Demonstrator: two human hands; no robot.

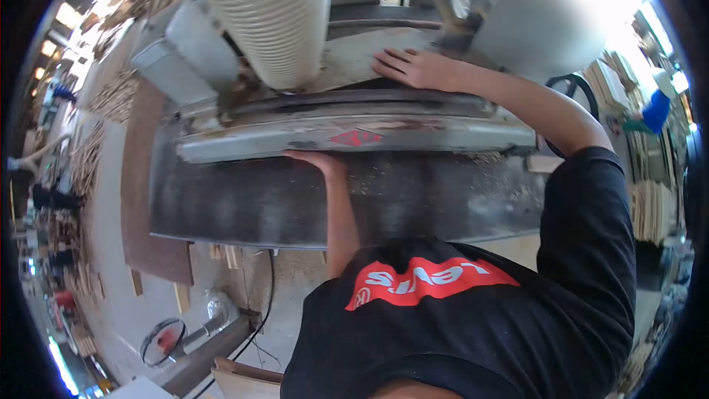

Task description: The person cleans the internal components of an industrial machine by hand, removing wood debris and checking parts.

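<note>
A large woodworking machine, which looks like a planer, fills the middle of the head view. Its pale front bar point(436, 137) bears a red diamond mark and runs above a dark metal table point(244, 203). My left hand point(319, 160) is at the lower edge of the bar, with a digit stretched to the left; its other fingers are hidden under the bar. My right hand point(417, 68) lies with spread fingers over the pale top plate point(358, 52), behind the bar. I see nothing held in either hand.
A ribbed white hose point(266, 15) rises from the machine's top. Wood chips point(487, 157) lie along the bar's right end. A brown board point(144, 177) stands at the left. Lower left is a round handwheel point(164, 341). Stacked wood point(651, 210) stands at the right.
</note>
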